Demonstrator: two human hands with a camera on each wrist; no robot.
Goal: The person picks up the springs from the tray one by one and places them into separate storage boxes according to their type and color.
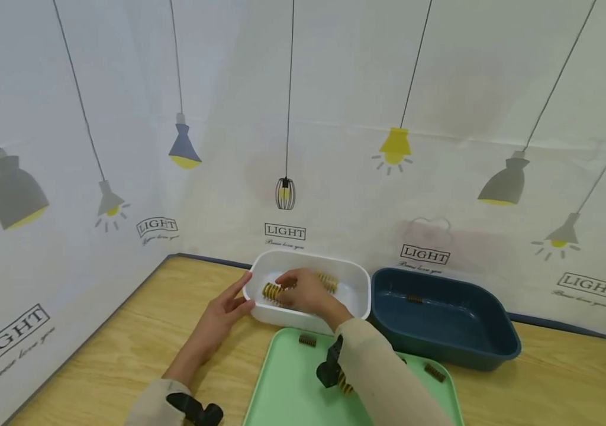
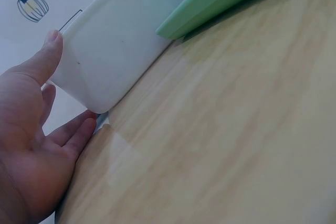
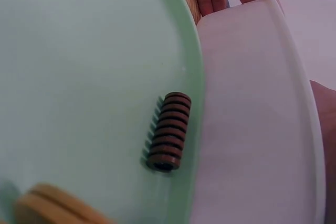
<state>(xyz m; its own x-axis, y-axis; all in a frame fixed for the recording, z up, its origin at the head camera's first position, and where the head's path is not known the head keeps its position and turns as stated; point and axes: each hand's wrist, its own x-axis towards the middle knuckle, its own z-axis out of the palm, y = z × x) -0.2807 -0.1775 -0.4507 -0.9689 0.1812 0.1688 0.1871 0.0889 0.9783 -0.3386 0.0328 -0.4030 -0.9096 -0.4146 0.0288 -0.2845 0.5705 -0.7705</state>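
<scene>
A white bin (image 1: pixel 310 322) stands against the wall. My left hand (image 1: pixel 223 316) rests at its left end, with the thumb and fairly straight fingers against the outside of the corner. Inside the bin my right hand (image 1: pixel 305 291) reaches down, fingers curled at the right end of a yellow spring (image 1: pixel 271 291). The exact contact is partly hidden by the hand. More yellow coils (image 1: pixel 327 281) lie behind this hand in the bin. In the right wrist view, a brown spring (image 3: pixel 169 131) lies on the green tray (image 3: pixel 94 56) near its edge.
Right of the white bin stands a dark blue bin (image 1: pixel 441 337) holding a brown spring (image 1: pixel 415 299). The green tray, in front, also carries another brown spring (image 1: pixel 434 372) and a yellow spring (image 1: pixel 344 384) partly behind my right sleeve. A printed cloth (image 1: pixel 335 177) hangs behind the wooden table (image 1: pixel 138 331).
</scene>
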